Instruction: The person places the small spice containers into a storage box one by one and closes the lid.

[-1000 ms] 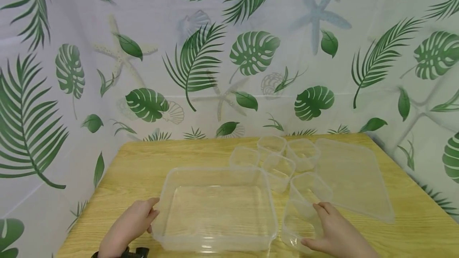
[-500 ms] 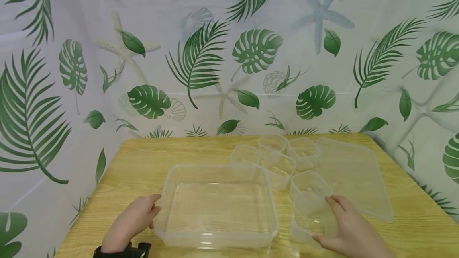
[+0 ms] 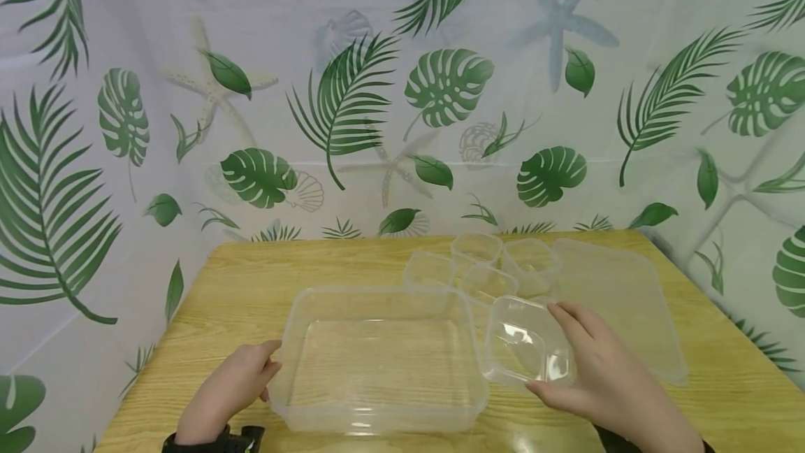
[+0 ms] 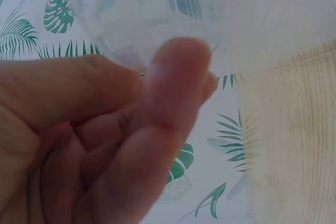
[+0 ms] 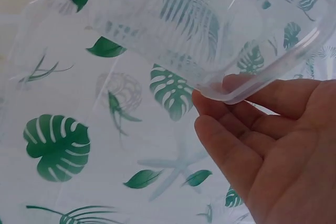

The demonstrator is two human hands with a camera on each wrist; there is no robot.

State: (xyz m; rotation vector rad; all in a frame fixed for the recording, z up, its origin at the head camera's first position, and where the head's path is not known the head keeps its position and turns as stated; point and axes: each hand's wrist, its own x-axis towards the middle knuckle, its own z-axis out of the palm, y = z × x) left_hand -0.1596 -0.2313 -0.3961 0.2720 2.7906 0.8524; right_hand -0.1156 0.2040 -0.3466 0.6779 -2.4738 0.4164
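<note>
Near the left edge of the counter (image 3: pixel 233 285), the left hand (image 3: pixel 242 377) pinches the large tub (image 3: pixel 377 421), likely steadying it. Between tub and right edge, the right hand (image 3: pixel 594 362) grips the tilted small container (image 3: pixel 512 355), probably for control.

Left hand (image 4: pixel 113 150) touching clear plastic (image 4: pixel 152 11), wooden tabletop (image 4: pixel 291 140)

possibly a home: leaf-print sheet (image 3: pixel 377 12), wood-grain table (image 3: pixel 245 285).
</note>
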